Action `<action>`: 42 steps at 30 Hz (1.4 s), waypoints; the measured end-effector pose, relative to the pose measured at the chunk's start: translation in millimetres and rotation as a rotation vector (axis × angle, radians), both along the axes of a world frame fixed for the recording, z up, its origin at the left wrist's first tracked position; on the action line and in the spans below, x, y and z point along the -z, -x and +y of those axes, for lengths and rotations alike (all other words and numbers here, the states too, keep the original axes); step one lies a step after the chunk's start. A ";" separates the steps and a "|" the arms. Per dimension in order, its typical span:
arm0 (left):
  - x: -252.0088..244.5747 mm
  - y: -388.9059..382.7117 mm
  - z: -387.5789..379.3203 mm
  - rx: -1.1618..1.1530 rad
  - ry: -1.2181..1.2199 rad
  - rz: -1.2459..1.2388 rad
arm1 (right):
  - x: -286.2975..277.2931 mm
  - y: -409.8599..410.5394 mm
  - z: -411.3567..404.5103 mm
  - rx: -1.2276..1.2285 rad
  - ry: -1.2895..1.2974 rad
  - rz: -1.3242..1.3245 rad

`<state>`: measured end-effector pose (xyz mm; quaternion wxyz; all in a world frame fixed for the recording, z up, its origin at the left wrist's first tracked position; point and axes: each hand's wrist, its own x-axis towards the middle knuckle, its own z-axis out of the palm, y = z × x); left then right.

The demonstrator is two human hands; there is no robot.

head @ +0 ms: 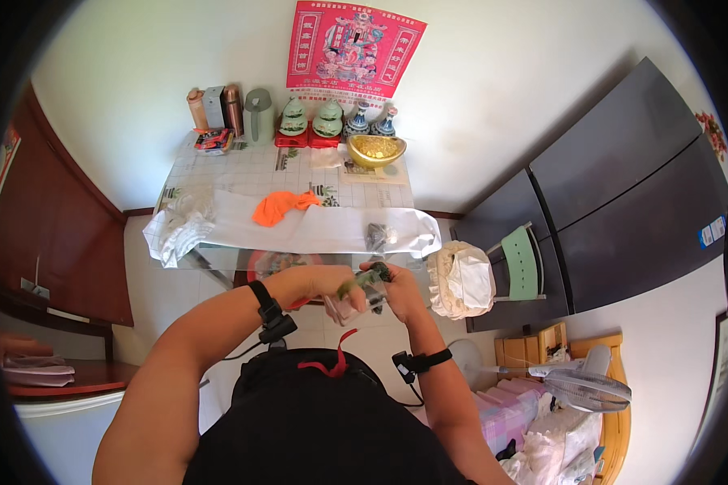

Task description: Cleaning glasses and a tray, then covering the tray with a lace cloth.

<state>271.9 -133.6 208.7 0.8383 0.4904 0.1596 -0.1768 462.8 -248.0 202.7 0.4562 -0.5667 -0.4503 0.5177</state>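
In front of my waist, just off the table's near edge, both hands meet at a clear plastic container (373, 297), perhaps a box or stiff packet. My left hand (335, 285) grips its left side, the fingers partly seen through the plastic. Blurred green shows near those fingers; I cannot tell whether it is print or contents. My right hand (402, 292) holds the other side, with a dark green clump (380, 271) at its fingertips. Beyond them a white cloth (333, 230) lies along the table front, bearing an orange cloth (282, 206) and a small clear bag (377, 236) with something dark inside.
Vases (327, 119), a golden ingot-shaped bowl (376, 150) and a green vacuum jug (258, 115) line the table's back. Below the glass edge sits a red-rimmed basin (256, 264). At right stand a cushioned stool (438, 282), a green-backed chair (519, 264) and a fridge (619, 182).
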 end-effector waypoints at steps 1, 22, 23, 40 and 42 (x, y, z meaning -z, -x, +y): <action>-19.6 -6.8 -3.0 0.087 -0.537 0.068 | 9.0 -2.5 -2.4 0.002 0.079 -0.006; -0.3 7.1 -8.3 -0.085 -0.966 0.118 | 28.1 -0.6 -3.2 0.104 0.234 0.154; 13.8 12.7 -2.4 -0.100 -0.676 0.058 | 24.5 0.4 -0.6 0.105 0.235 0.157; 12.4 6.2 -4.1 -0.611 -0.249 0.150 | 49.3 36.6 7.0 0.548 -0.059 0.374; 14.5 2.2 -10.6 -0.658 -0.209 0.175 | 49.6 39.5 11.3 0.589 -0.108 0.287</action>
